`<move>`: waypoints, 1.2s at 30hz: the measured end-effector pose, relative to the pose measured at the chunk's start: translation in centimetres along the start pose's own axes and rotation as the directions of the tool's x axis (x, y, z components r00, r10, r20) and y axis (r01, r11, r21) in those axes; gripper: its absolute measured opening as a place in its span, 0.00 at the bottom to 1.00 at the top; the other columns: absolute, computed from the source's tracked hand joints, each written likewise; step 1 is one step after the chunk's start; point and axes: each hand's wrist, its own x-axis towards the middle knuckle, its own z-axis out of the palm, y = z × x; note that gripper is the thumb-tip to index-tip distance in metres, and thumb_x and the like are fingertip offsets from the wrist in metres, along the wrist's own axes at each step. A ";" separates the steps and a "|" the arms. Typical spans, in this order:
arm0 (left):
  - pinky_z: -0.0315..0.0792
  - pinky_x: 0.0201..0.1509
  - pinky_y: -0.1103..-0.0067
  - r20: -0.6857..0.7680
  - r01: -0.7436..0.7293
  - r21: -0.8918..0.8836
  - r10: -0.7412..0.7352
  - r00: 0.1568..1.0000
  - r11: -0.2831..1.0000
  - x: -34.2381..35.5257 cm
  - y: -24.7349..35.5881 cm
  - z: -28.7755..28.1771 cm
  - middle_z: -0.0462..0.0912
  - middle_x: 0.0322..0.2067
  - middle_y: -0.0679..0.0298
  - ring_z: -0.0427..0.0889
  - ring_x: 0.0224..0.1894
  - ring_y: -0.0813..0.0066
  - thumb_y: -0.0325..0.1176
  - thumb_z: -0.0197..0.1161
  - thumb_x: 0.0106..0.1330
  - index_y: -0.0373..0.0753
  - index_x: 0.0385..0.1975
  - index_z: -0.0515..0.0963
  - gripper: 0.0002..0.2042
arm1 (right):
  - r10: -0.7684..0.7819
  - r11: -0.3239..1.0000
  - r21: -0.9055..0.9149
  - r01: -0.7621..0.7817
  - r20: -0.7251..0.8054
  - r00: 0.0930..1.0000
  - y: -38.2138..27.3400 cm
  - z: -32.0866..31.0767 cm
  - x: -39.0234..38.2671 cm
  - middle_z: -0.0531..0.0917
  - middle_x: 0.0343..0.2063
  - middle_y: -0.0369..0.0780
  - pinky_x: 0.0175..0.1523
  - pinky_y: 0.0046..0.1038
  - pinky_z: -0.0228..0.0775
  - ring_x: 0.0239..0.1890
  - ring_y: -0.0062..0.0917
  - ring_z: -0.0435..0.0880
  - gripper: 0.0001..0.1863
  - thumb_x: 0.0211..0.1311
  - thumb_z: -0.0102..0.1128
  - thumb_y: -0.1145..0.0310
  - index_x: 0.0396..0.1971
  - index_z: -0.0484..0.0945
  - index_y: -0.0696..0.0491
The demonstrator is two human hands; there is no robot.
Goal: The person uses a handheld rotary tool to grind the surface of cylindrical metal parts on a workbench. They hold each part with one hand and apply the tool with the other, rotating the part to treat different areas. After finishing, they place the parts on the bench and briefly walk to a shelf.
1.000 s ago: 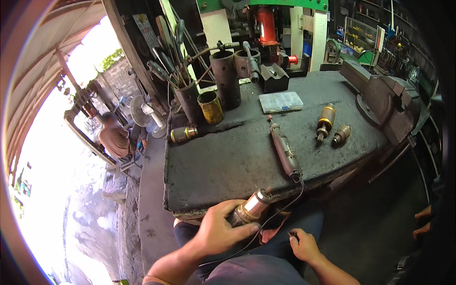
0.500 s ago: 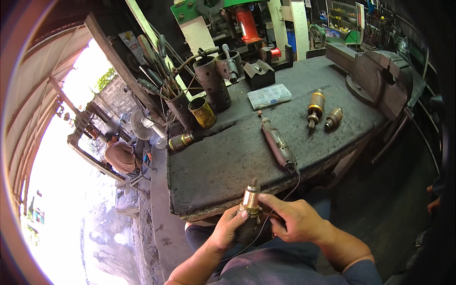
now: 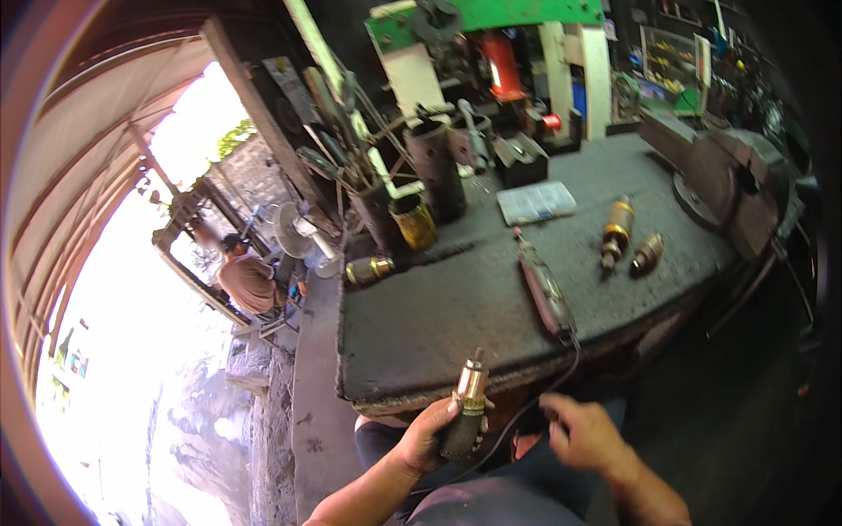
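Note:
My left hand (image 3: 427, 436) grips a motor armature (image 3: 466, 407) upright just in front of the workbench edge (image 3: 412, 399); its copper end and thin shaft point up. My right hand (image 3: 580, 430) hovers blurred a short way to the right of it, fingers loosely curled, holding nothing that I can see. A black cable (image 3: 526, 408) hangs from the bench edge between the two hands. It leads up to a long soldering tool (image 3: 544, 287) lying on the bench top.
On the dark bench lie two more armatures (image 3: 615, 231) (image 3: 647, 252), a clear plastic parts box (image 3: 536, 202), a brass piece (image 3: 368, 269), a yellow can (image 3: 413, 221) and dark tubes holding rods (image 3: 434, 167). A vise (image 3: 732, 180) sits at right. A person (image 3: 248, 280) sits outside at left.
My left hand has kept the armature and stood it upright. My right hand came up to it half a second ago and has since pulled away to the right.

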 end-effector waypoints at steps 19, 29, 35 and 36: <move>0.75 0.79 0.57 0.096 0.386 0.612 0.549 0.830 -0.690 4.2 25.0 -5.6 0.85 0.62 0.61 0.82 0.72 0.52 0.32 0.81 0.63 0.51 0.74 0.82 0.35 | 0.417 0.877 0.074 -0.475 0.372 0.829 11.5 5.8 -10.1 0.92 0.57 0.61 0.69 0.51 0.83 0.63 0.60 0.90 0.24 0.77 0.63 0.61 0.62 0.88 0.62; 0.78 0.76 0.54 0.034 0.366 0.691 0.534 0.845 -0.623 8.0 31.8 -8.2 0.87 0.62 0.57 0.86 0.69 0.47 0.37 0.84 0.68 0.52 0.76 0.81 0.34 | 0.423 0.860 0.123 -0.496 0.373 0.826 11.0 5.2 -9.3 0.93 0.57 0.60 0.70 0.49 0.82 0.64 0.58 0.91 0.23 0.77 0.64 0.62 0.62 0.89 0.62; 0.82 0.72 0.58 -0.041 0.291 0.738 0.389 0.920 -0.610 10.5 36.4 -11.1 0.91 0.64 0.52 0.89 0.67 0.49 0.38 0.86 0.69 0.45 0.76 0.82 0.34 | 0.432 0.843 0.147 -0.517 0.388 0.814 11.0 4.8 -8.9 0.93 0.57 0.60 0.70 0.48 0.83 0.64 0.56 0.92 0.23 0.77 0.64 0.63 0.62 0.89 0.62; 0.83 0.70 0.59 -0.100 0.305 0.788 0.378 0.920 -0.535 11.0 36.8 -11.6 0.92 0.63 0.51 0.91 0.66 0.50 0.38 0.86 0.70 0.44 0.76 0.82 0.34 | 0.440 0.836 0.149 -0.528 0.395 0.807 11.0 4.8 -8.9 0.93 0.57 0.60 0.70 0.48 0.83 0.64 0.56 0.92 0.23 0.77 0.64 0.63 0.62 0.89 0.62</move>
